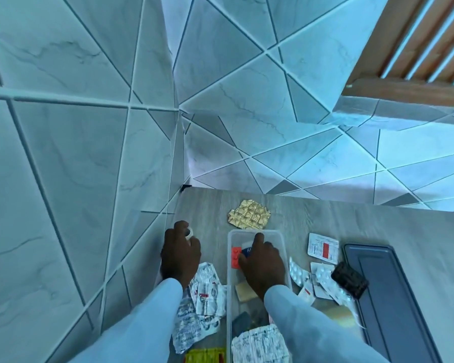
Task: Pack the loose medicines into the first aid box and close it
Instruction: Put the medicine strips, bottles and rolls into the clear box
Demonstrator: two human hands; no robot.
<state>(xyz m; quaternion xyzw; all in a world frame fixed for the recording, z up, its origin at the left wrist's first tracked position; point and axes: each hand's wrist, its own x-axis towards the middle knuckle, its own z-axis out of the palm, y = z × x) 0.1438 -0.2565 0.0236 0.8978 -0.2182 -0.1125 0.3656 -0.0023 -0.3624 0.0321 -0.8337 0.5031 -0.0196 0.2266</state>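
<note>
Head cam: 2 hands (181, 255) (262, 265), 1 clear box (230, 284), 1 gold strip (249, 214).

Cool blue cast, even bright light, soft shadows, wide-angle warp at edges, slight motion blur.

Both arms wear long, loose sleeves of pale, plain cloth that reads light blue-white under the cool light. The left sleeve (144, 318) and the right sleeve (312, 326) end at the wrist in soft, unbuttoned cuffs. Both hands are bare, without rings, watch or gloves.
</note>
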